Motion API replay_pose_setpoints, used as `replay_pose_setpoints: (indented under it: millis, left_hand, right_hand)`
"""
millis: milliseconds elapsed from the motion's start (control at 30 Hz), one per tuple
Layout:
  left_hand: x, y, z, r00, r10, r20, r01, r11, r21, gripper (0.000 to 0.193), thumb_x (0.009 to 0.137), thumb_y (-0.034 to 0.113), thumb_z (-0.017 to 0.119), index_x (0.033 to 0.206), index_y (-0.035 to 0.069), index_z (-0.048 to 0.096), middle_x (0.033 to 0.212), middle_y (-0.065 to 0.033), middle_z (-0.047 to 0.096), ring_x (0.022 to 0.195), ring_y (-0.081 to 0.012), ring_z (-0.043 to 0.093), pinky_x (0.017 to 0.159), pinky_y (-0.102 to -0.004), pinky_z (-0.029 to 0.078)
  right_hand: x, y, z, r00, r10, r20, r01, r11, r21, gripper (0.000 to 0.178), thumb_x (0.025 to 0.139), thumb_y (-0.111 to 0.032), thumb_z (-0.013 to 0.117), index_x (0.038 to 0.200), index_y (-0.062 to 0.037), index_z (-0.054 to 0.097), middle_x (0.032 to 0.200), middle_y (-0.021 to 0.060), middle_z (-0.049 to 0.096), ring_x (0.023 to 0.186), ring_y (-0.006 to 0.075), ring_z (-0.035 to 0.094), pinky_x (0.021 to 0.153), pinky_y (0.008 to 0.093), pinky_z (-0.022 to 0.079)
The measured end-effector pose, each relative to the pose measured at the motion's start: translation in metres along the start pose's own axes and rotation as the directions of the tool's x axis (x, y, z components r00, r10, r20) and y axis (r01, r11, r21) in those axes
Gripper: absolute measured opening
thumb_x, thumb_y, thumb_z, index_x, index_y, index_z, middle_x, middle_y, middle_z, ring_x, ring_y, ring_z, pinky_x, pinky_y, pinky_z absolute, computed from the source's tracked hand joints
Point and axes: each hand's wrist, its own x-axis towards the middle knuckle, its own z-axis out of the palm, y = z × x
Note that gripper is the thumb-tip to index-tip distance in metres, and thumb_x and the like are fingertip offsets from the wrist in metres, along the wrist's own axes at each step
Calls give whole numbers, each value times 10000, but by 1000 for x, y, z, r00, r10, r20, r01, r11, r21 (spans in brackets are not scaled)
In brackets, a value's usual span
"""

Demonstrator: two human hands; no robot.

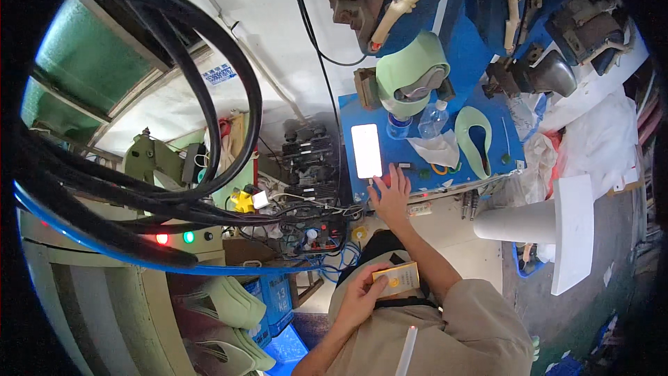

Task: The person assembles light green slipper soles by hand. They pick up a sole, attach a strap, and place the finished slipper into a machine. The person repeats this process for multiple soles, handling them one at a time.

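My left hand (360, 297), in front of my lap, is closed on a small flat yellow cigarette pack (398, 279), with the thumb across its face. My right hand (393, 197) reaches up to the near edge of the blue table (351, 115), fingers apart and nothing visible in them. Its fingertips lie by the lower end of a phone (367, 151) with a bright white screen. Just beyond them is a small dark object (405, 166) whose kind I cannot make out. A slim white stick (407, 351) juts in at the lower edge, apart from both hands.
On the table are a pale green curved foam piece (474, 141), a clear bottle (433, 120) and crumpled white paper (435, 151). Machinery with a pale green form (412, 69) rises behind. Thick black cables (254, 97) loop at left; a white T-shaped piece (572, 233) stands right.
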Motion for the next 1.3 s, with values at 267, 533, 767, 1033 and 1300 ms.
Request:
replay_pose_setpoints:
  millis: [267, 533, 767, 1033, 1300]
  left_hand:
    - [5, 6, 8, 993, 18, -120, -25, 998, -63, 274, 942, 69, 585, 1206, 20, 531, 1090, -110, 636, 962, -172, 632, 808, -302, 554]
    - [19, 9, 21, 937, 145, -317, -176, 982, -71, 285, 939, 100, 609, 1204, 19, 538, 1046, -82, 645, 905, -117, 615, 797, -234, 484]
    - [67, -15, 10, 908, 56, -415, -163, 960, -227, 356, 927, 112, 619, 1242, 27, 478, 1073, -120, 636, 939, -181, 638, 734, -308, 545]
    - [135, -25, 1, 931, 97, -351, -149, 981, -125, 487, 906, 100, 646, 1309, 10, 386, 1026, -147, 628, 888, -193, 645, 620, -297, 552]
    - [143, -39, 11, 983, -7, -183, -19, 989, -144, 408, 992, 251, 535, 1315, 8, 478, 1222, -116, 624, 1095, -223, 614, 876, -330, 498]
  right_hand:
    - [25, -12, -1, 954, 298, 2, -283, 902, 325, 905, 776, -350, 759, 1442, 26, 275, 1445, 275, 323, 1320, 438, 322, 1088, 514, 273]
    - [57, -43, 4, 857, 500, 126, -511, 791, 336, 1023, 707, -296, 809, 1458, 32, 195, 1383, 311, 332, 1257, 464, 361, 1057, 514, 309]
    - [57, 23, 17, 766, 414, 491, -631, 342, 696, 692, 849, -174, 705, 1421, 13, 362, 1356, 198, 460, 1185, 294, 493, 991, 380, 422]
    - [37, 30, -152, 640, -390, 662, -86, 819, 567, 794, 669, -270, 811, 1361, -77, 472, 1300, 171, 545, 1213, 345, 518, 1005, 427, 426]
    - [18, 113, -84, 877, 300, 375, -353, 932, 81, 680, 650, -291, 804, 1210, -47, 506, 1167, 190, 587, 1110, 385, 548, 904, 497, 448]
